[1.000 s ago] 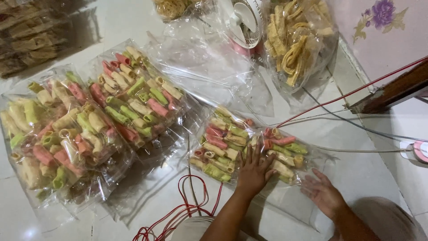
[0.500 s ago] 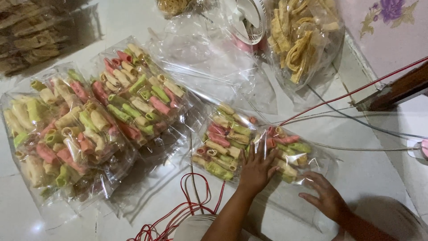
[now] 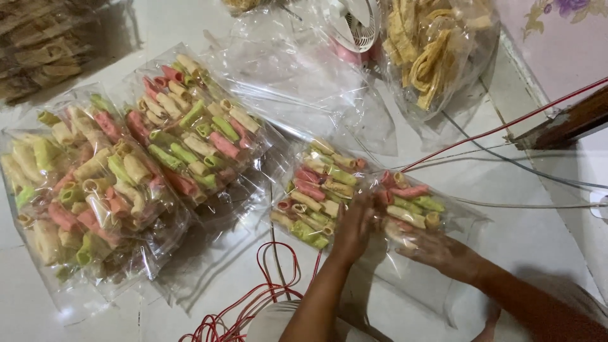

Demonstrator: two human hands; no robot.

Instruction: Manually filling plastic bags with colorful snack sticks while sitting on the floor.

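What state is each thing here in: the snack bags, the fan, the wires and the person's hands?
Bag under the hands: flat on the floor, part filled, being pressed.
Left hand: open, palm on that bag.
Right hand: open, flat on the bag's clear end.
Filled bags: stacked, overlapping.
Big bag of yellow crisps: bulging.
Fan: blurred.
Red wire: loosely coiled.

We seem to be on a home floor used for packing snacks. Pale floor tiles [image 3: 538,240] fill the frame, flowered wallpaper [image 3: 557,12] sits upper right, and filled snack bags [image 3: 183,126] crowd the left.
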